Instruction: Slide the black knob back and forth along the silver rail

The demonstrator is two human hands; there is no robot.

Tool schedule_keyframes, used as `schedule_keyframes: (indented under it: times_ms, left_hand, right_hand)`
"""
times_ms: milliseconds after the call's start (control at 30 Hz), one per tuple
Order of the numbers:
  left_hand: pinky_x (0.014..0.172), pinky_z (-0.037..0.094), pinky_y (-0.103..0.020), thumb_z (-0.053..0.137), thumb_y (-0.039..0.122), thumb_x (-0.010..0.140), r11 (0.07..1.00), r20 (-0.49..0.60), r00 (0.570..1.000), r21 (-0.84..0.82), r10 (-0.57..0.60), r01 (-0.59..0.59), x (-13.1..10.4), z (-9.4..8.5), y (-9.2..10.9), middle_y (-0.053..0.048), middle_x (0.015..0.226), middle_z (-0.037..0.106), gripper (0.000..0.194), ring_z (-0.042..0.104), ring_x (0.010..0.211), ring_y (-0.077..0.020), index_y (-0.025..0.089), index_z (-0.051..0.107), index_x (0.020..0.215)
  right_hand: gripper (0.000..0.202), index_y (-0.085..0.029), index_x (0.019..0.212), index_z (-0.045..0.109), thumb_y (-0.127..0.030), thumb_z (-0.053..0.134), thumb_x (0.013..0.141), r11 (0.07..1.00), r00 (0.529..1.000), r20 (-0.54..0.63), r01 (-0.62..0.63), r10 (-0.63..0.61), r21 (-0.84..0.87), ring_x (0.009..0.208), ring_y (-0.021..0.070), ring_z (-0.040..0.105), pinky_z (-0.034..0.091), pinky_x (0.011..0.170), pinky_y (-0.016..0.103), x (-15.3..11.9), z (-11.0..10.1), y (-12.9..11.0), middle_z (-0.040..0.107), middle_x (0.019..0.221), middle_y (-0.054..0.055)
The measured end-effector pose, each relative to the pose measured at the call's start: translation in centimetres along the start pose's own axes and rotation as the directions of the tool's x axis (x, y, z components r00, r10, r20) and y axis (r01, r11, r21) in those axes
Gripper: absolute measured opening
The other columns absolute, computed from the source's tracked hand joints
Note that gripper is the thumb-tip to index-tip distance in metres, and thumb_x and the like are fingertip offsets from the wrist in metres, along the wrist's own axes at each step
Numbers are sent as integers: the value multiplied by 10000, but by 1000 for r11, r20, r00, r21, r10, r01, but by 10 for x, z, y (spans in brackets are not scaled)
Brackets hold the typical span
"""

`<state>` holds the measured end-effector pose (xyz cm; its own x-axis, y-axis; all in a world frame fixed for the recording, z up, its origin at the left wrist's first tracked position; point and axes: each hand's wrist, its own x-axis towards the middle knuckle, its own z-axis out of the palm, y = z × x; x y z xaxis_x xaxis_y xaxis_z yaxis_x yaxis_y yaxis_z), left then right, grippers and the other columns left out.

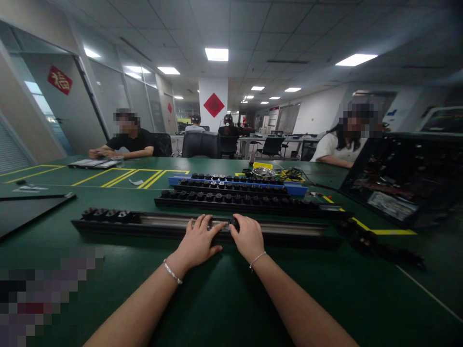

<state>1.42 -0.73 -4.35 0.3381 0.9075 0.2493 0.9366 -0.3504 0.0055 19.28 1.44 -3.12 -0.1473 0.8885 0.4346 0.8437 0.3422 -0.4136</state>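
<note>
A long black channel [296,240] with a silvery inner strip lies across the green table in front of me. Several round black parts [108,215] sit in its left end. My left hand [198,242] rests on the middle of the channel, its fingers spread and holding nothing. Just right of it, my right hand [249,237] is closed, thumb and fingers pinching a small black part [236,223] at the channel. Most of that part is hidden by the fingers.
Behind stand another black channel [213,203] and a blue one [298,189], both with rows of black parts. Loose black parts [369,241] lie at right, near an open black case [401,178]. A dark panel [32,212] lies left. People sit across the table.
</note>
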Motion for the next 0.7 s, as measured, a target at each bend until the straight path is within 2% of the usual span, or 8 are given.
schedule_keyframes:
  times_ms: [267,700]
  left_hand:
    - [1020,215,-555,550,460,775,997,-64,998,70,-10,15,-1,0,4,-94,1383,369,611,295,1289,-324,374,335,1340]
    - [1029,246,-530,485,424,817,996,-144,988,57,-53,62,2,3,6,-99,1344,444,509,350,1255,-295,236,439,1287]
  right_hand:
    - [302,-183,1066,605,-285,493,806,999,999,-25,-47,46,-27,983,181,563,336,907,310,-1,-4,8,655,1040,58]
    - [279,-188,1030,606,-270,493,788,995,993,-72,-92,89,-42,954,182,557,330,888,314,-5,-10,21,655,989,50]
